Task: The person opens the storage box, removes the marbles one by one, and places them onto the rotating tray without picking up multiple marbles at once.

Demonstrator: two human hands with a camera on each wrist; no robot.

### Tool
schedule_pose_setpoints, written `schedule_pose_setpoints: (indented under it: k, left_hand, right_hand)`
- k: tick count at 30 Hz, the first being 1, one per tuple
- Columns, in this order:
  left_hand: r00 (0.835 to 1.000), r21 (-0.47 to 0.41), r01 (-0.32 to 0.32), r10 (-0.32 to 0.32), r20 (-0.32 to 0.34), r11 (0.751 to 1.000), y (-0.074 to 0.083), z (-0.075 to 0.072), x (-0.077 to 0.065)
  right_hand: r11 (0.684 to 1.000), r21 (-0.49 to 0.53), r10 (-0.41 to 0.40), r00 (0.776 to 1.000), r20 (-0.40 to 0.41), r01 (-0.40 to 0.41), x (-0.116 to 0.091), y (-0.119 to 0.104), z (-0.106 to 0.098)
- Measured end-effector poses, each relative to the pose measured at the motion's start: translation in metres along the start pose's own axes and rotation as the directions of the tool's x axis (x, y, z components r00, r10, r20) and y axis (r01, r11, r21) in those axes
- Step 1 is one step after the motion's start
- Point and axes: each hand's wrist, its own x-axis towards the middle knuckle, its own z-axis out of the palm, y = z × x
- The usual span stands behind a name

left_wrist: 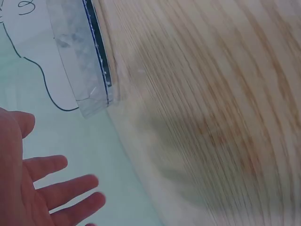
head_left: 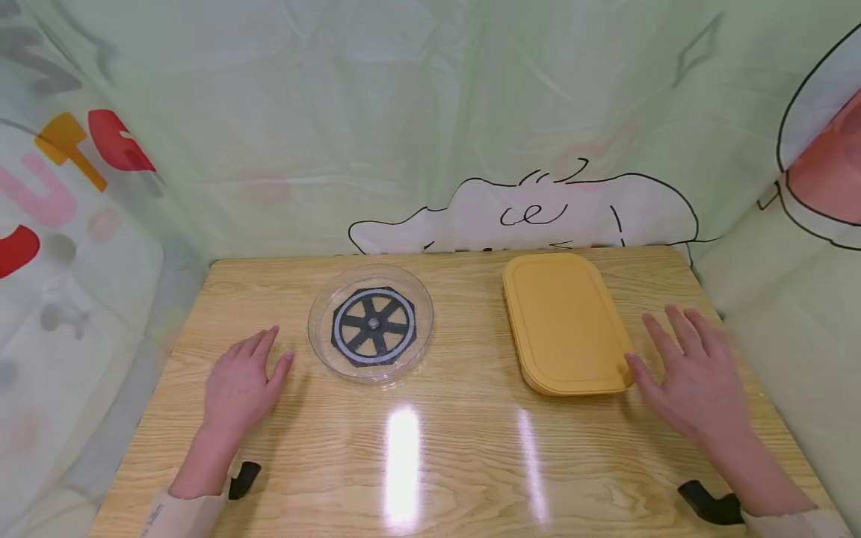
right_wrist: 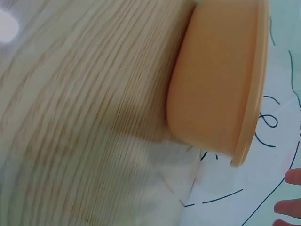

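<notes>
A clear round dish [head_left: 321, 329] stands on the left half of the table, holding a black spoked wheel-like piece [head_left: 373, 323] with a pale ring. My left hand [head_left: 238, 385] hovers left of the dish, fingers spread loosely and nothing in them. In the left wrist view, its fingers [left_wrist: 70, 188] are apart from the dish's side [left_wrist: 80, 47]. A yellow lidded food container [head_left: 568, 321] sits right of centre; its side [right_wrist: 214, 80] fills much of the right wrist view. Beside its right edge is my right hand [head_left: 699, 381], fingers spread; whether the thumb touches the container I cannot tell.
The wood-grain table [head_left: 464, 448] ends at the back against a pale green curtain [head_left: 303, 149] with drawings and coloured letters. More curtain hangs at both sides. A black strap end [head_left: 709, 504] shows at the right wrist, another black piece [head_left: 244, 480] at the left.
</notes>
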Motion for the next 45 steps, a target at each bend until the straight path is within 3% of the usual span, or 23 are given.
schedule_pose_setpoints:
  k: [7, 10, 12, 15, 18, 21, 30, 38, 45]
  left_hand:
    - [0.993, -0.136, 0.1, -0.089, 0.084, 0.986, 0.007, 0.002, 0.003]
    - [0.989, -0.233, 0.124, -0.099, 0.114, 0.965, 0.009, 0.005, 0.005]
    - [0.985, -0.313, 0.14, -0.098, 0.145, 0.939, 0.01, 0.007, 0.006]
    - [0.976, -0.441, 0.165, -0.083, 0.201, 0.882, 0.012, 0.011, 0.008]
    - [0.966, -0.516, 0.197, -0.076, 0.247, 0.834, 0.014, 0.015, 0.011]
    - [0.959, -0.541, 0.22, -0.08, 0.271, 0.811, 0.015, 0.02, 0.012]
    - [0.947, -0.539, 0.256, -0.096, 0.307, 0.803, 0.02, 0.029, 0.017]
    - [0.953, -0.524, 0.226, -0.075, 0.292, 0.821, 0.02, 0.034, 0.019]
    - [0.948, -0.535, 0.236, -0.07, 0.311, 0.811, 0.02, 0.035, 0.023]
  right_hand:
    - [0.986, 0.155, 0.059, 0.998, 0.021, -0.061, 0.0, -0.02, -0.001]
    - [0.983, 0.182, 0.036, 0.999, -0.01, -0.034, 0.002, -0.028, 0.004]
    - [0.979, 0.202, 0.013, 1.0, -0.02, -0.009, 0.002, -0.035, 0.008]
    - [0.971, 0.234, -0.039, 0.999, -0.036, 0.047, 0.004, -0.047, 0.015]
    - [0.961, 0.252, -0.103, 0.993, -0.051, 0.112, 0.006, -0.059, 0.023]
    - [0.954, 0.243, -0.17, 0.984, -0.048, 0.177, 0.009, -0.069, 0.033]
    - [0.931, 0.147, -0.327, 0.943, -0.064, 0.333, 0.02, -0.096, 0.056]
    - [0.949, 0.09, -0.3, 0.953, -0.046, 0.303, 0.02, -0.111, 0.067]
    - [0.964, 0.053, -0.259, 0.966, -0.025, 0.26, 0.019, -0.123, 0.067]
